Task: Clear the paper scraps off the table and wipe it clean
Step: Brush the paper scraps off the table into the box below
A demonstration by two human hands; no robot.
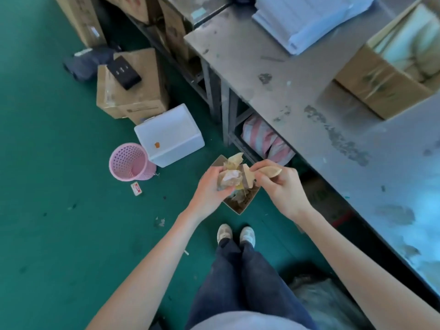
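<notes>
1. A green floor (47, 186) fills the left and near part of the view, seen from above by a standing person in dark trousers and pale shoes.
2. A long grey metal table (297, 91), its top worn and stained, runs along the right side from far to near.
3. On the far right of the table sits an open cardboard box (381, 86); a stack of white sheets (309, 22) lies further off.
4. On the floor at far left stand brown cartons (133, 91), with a white foam box (169, 134) nearer and a pink perforated basket (129, 161) just beside it on the left.
5. A small open cardboard box (240, 203) stands on the floor beyond the shoes, with scraps inside.
6. The left hand (209, 189), above that box, is closed around a crumpled wad of paper scraps (232, 176), tan and white.
7. The right hand (283, 186), just right of the wad, pinches a tan strip (271, 171) between its fingertips; the strip touches the wad.
</notes>
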